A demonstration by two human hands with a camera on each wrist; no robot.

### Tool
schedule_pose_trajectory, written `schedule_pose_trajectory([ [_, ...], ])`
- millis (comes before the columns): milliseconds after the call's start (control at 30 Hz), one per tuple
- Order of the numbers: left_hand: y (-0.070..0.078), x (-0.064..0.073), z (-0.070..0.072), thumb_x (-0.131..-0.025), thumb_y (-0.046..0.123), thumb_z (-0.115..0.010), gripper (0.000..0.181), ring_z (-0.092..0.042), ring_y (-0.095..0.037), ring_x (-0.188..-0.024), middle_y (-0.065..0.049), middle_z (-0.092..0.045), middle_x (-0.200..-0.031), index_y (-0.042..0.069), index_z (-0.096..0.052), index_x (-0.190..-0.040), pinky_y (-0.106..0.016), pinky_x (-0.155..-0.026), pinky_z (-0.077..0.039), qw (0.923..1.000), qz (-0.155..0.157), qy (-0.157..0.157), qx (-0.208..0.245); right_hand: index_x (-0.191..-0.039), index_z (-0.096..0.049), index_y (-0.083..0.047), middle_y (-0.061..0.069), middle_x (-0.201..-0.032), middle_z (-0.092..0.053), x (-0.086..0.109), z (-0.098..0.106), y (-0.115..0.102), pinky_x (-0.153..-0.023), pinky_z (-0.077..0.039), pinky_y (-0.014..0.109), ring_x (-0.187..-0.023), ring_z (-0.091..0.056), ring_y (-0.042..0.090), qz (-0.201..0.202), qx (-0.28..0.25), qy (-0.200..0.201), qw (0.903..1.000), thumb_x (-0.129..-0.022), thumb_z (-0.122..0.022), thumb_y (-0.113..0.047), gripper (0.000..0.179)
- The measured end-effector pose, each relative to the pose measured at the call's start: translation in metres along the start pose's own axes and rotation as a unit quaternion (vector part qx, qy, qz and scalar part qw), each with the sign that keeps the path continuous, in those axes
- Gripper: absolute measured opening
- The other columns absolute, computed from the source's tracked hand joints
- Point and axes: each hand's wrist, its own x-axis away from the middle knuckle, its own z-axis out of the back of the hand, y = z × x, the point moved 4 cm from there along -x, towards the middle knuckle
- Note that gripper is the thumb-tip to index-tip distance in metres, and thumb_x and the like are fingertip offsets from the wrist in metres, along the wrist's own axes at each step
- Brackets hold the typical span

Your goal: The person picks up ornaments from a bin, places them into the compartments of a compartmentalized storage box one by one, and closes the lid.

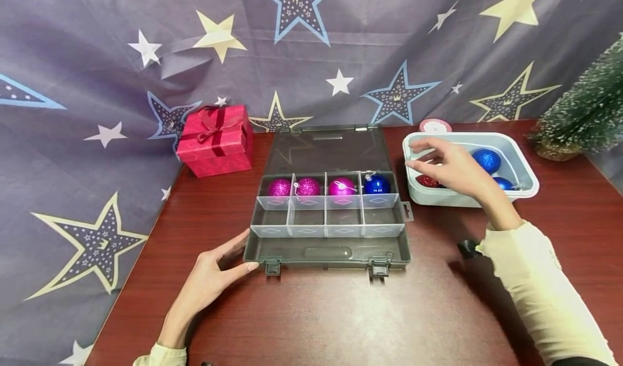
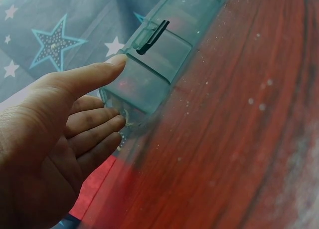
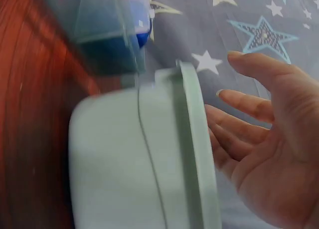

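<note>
A dark clear-plastic compartment box (image 1: 331,252) lies with its lid (image 1: 328,152) raised at the back. Its rear row holds two glittery magenta baubles (image 1: 307,187), a pink bauble (image 1: 342,187) and a shiny blue bauble (image 1: 377,184). My left hand (image 1: 206,279) rests at the box's front left corner, thumb along the front edge, straight fingers by the left side. Over the pale plastic tub (image 1: 467,199) hovers my right hand (image 1: 455,168), fingers loosely spread around nothing. Inside the tub are a red glittery bauble (image 1: 428,180) and blue baubles (image 1: 486,161), partly behind that hand.
A red gift box (image 1: 216,144) with a ribbon stands at the back left. Behind the tub is a pink-and-white spool (image 1: 435,126). A small frosted tree (image 1: 581,106) stands at the right, and a starry cloth (image 1: 302,68) hangs behind the brown table (image 1: 311,312).
</note>
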Motion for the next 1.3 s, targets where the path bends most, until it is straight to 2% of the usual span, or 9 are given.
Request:
schedule_pose_trajectory([
  [133,0.0,0.0,0.0,-0.089,0.027,-0.086,0.068,-0.062,-0.014,-0.125,0.003,-0.065,-0.138,0.024,-0.057,-0.15,-0.016,-0.101,-0.044,1.0,-0.002,-0.001,0.003,-0.135,-0.063,0.001,0.023,-0.131,-0.065,0.008,0.01,0.012,-0.075,-0.046,0.008,-0.106,-0.07,0.04,-0.01,0.027,0.012,0.9995,-0.097,-0.075,-0.018,0.044],
  [333,0.001,0.0,0.0,-0.088,0.026,-0.086,0.068,-0.061,-0.015,-0.126,0.003,-0.065,-0.138,0.023,-0.058,-0.15,-0.017,-0.103,-0.044,1.0,-0.005,-0.001,0.008,-0.133,-0.063,0.004,0.026,-0.127,-0.065,0.016,0.016,0.027,-0.078,-0.044,0.008,-0.107,-0.069,0.041,-0.03,0.051,-0.007,0.9982,-0.097,-0.074,-0.018,0.044],
  [500,0.0,0.001,0.0,-0.088,0.025,-0.086,0.067,-0.061,-0.015,-0.127,0.003,-0.065,-0.137,0.023,-0.058,-0.149,-0.017,-0.103,-0.044,0.9999,-0.009,0.001,0.008,-0.131,-0.063,0.003,0.026,-0.121,-0.067,0.02,0.019,0.037,-0.078,-0.045,0.013,-0.105,-0.069,0.041,-0.023,0.072,-0.02,0.9969,-0.097,-0.074,-0.018,0.042],
  [667,0.0,0.0,0.0,-0.088,0.024,-0.086,0.067,-0.061,-0.016,-0.126,0.002,-0.065,-0.138,0.023,-0.058,-0.149,-0.018,-0.103,-0.044,0.9998,-0.016,-0.001,0.013,-0.13,-0.064,0.002,0.024,-0.119,-0.069,0.023,0.02,0.044,-0.077,-0.048,0.017,-0.103,-0.07,0.039,-0.034,0.082,-0.022,0.9958,-0.095,-0.077,-0.019,0.043],
  [833,0.0,0.0,0.0,-0.088,0.023,-0.086,0.067,-0.061,-0.015,-0.127,0.002,-0.065,-0.138,0.023,-0.058,-0.149,-0.017,-0.103,-0.044,0.9997,-0.015,-0.001,0.018,-0.13,-0.064,0.001,0.022,-0.119,-0.07,0.023,0.021,0.046,-0.081,-0.052,0.03,-0.104,-0.07,0.037,-0.044,0.103,-0.029,0.9933,-0.092,-0.08,-0.021,0.046],
  [967,0.0,0.0,0.0,-0.088,0.022,-0.086,0.067,-0.061,-0.015,-0.126,0.001,-0.065,-0.137,0.021,-0.058,-0.149,-0.017,-0.102,-0.045,0.9996,-0.013,0.001,0.024,-0.128,-0.065,0.001,0.021,-0.116,-0.071,0.018,0.021,0.045,-0.085,-0.053,0.044,-0.103,-0.07,0.036,-0.032,0.118,-0.053,0.9911,-0.091,-0.081,-0.022,0.047],
  [1067,0.0,-0.001,0.0,-0.088,0.021,-0.086,0.068,-0.062,-0.016,-0.126,0.0,-0.065,-0.138,0.02,-0.058,-0.149,-0.018,-0.102,-0.045,0.9995,-0.012,0.002,0.028,-0.126,-0.066,0.002,0.019,-0.111,-0.073,0.013,0.02,0.044,-0.085,-0.053,0.049,-0.101,-0.07,0.035,-0.013,0.131,-0.075,0.9884,-0.09,-0.082,-0.02,0.045],
  [1167,0.001,-0.001,0.0,-0.088,0.021,-0.086,0.068,-0.062,-0.016,-0.126,-0.001,-0.065,-0.138,0.02,-0.058,-0.149,-0.018,-0.102,-0.045,0.9995,-0.013,0.003,0.029,-0.125,-0.065,0.004,0.018,-0.108,-0.073,0.009,0.019,0.045,-0.083,-0.053,0.049,-0.098,-0.071,0.034,0.002,0.139,-0.095,0.9857,-0.09,-0.081,-0.017,0.043],
  [1300,0.0,-0.001,0.0,-0.088,0.021,-0.086,0.068,-0.062,-0.015,-0.126,0.0,-0.065,-0.138,0.021,-0.058,-0.15,-0.017,-0.101,-0.045,0.9996,-0.011,0.001,0.027,-0.124,-0.066,0.004,0.016,-0.105,-0.073,0.005,0.016,0.047,-0.081,-0.054,0.043,-0.095,-0.072,0.032,0.001,0.135,-0.117,0.9838,-0.089,-0.081,-0.013,0.042],
])
